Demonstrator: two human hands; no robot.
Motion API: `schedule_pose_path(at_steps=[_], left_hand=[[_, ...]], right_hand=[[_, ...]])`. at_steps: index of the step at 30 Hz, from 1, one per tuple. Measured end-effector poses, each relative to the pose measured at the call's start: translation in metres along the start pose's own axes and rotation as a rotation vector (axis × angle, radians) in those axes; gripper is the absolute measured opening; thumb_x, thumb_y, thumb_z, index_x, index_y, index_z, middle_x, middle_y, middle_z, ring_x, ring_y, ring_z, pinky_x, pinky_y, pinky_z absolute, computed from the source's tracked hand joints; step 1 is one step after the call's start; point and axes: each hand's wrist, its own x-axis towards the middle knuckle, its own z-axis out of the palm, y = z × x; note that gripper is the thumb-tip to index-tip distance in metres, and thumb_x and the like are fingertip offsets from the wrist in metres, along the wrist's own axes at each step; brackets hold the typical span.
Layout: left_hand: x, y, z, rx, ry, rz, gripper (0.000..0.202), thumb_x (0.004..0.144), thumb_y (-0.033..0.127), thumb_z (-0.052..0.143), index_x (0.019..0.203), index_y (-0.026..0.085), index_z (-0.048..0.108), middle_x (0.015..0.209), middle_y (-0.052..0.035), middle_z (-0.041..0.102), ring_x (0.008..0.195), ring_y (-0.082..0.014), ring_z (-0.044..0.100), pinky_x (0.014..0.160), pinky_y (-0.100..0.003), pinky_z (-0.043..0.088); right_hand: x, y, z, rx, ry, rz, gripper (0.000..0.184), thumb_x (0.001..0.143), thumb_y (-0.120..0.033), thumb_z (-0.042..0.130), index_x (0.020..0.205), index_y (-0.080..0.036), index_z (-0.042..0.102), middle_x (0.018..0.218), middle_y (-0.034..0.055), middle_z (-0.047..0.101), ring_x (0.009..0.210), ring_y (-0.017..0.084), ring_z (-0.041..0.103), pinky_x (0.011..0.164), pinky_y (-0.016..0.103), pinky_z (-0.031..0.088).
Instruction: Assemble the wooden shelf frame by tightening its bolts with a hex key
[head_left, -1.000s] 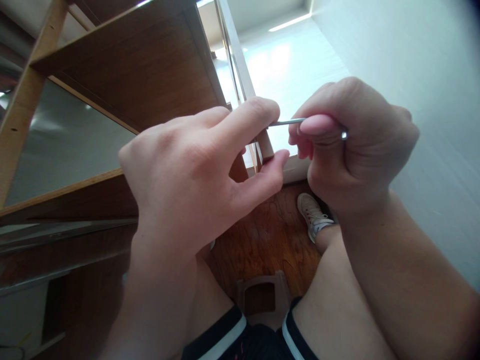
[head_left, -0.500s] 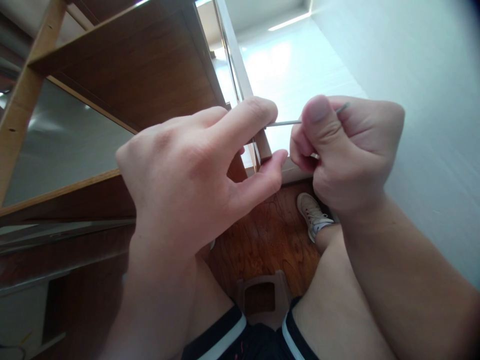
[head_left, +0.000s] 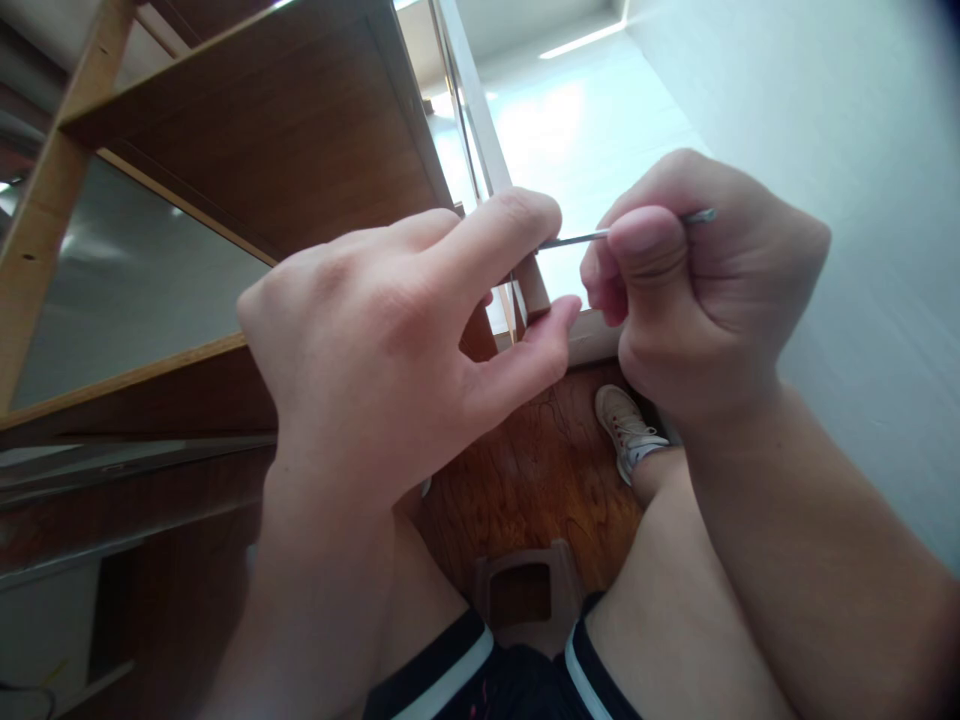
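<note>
My right hand (head_left: 697, 290) is closed around a thin grey metal hex key (head_left: 576, 239), pinched between thumb and curled fingers. One end pokes out past the thumb on the right; the other reaches to the end of a wooden post (head_left: 532, 285) beside my left index fingertip. My left hand (head_left: 397, 320) wraps over this post from the left, its index finger above and thumb below. The rest of its fingers are hidden behind the wood. Where the key's tip meets the post is partly covered by the index finger.
A wooden shelf unit (head_left: 262, 130) with brown panels stands to the left. A pale wall (head_left: 840, 130) rises close on the right. Below are the wood-patterned floor (head_left: 517, 480), a small stool (head_left: 566, 590) between my legs and my shoe (head_left: 622, 420).
My right hand has rotated, its knuckles rising, and the hex key's free end has swung slightly to the right. My left hand keeps its hold on the post.
</note>
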Motion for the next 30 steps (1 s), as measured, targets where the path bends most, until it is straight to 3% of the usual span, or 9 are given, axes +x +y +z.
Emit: schedule_pose_path(at_steps=[6,10,14,18,22,30], left_hand=[[0.000,0.000,0.000,-0.037,0.004,0.017,0.035,0.078,0.056,0.055,0.106,0.037,0.065,0.068,0.0047,0.060,0.062,-0.0101,0.053,0.059,-0.025,0.029],[0.000,0.000,0.001,-0.073,0.009,0.025,0.034,0.080,0.054,0.053,0.104,0.034,0.066,0.068,0.0040,0.060,0.064,-0.0106,0.055,0.066,-0.026,0.037],[0.000,0.000,0.001,-0.076,0.024,0.041,0.034,0.079,0.053,0.054,0.103,0.033,0.066,0.068,0.0042,0.060,0.068,-0.0115,0.057,0.067,-0.026,0.040],[-0.001,0.001,0.000,-0.075,0.010,0.005,0.033,0.079,0.053,0.054,0.102,0.033,0.067,0.067,0.0037,0.060,0.068,-0.0123,0.058,0.067,-0.026,0.040],[0.000,0.002,-0.001,-0.055,-0.010,0.006,0.034,0.078,0.055,0.054,0.105,0.037,0.065,0.069,0.0049,0.060,0.070,-0.0115,0.058,0.067,-0.025,0.039],[0.000,0.002,-0.001,-0.046,-0.029,-0.014,0.035,0.078,0.056,0.054,0.108,0.039,0.064,0.071,0.0052,0.060,0.069,-0.0107,0.056,0.065,-0.026,0.035]], right_hand=[[0.003,-0.001,-0.007,-0.186,-0.082,-0.140,0.020,0.092,-0.022,0.046,0.075,-0.018,0.055,0.066,-0.0003,0.051,0.062,0.009,0.049,0.061,0.026,0.038],[0.004,-0.001,-0.010,-0.186,-0.123,-0.143,0.021,0.093,-0.025,0.045,0.077,-0.018,0.055,0.069,0.0003,0.053,0.064,0.009,0.050,0.062,0.026,0.039],[0.002,0.000,-0.008,-0.145,-0.074,-0.149,0.024,0.094,-0.025,0.044,0.074,-0.017,0.055,0.065,0.0002,0.050,0.061,0.009,0.047,0.059,0.026,0.036],[0.002,-0.002,-0.007,-0.097,-0.107,-0.050,0.027,0.094,-0.029,0.044,0.071,-0.019,0.054,0.063,0.0000,0.048,0.062,0.009,0.048,0.059,0.026,0.035],[0.002,-0.004,-0.003,0.005,-0.050,0.060,0.030,0.093,-0.028,0.046,0.066,-0.018,0.055,0.061,0.0004,0.048,0.058,0.009,0.047,0.055,0.026,0.034],[-0.005,0.007,0.009,0.386,-0.012,0.256,0.051,0.086,-0.051,0.052,0.051,-0.016,0.042,0.045,-0.0020,0.035,0.041,0.006,0.037,0.041,0.024,0.023]])
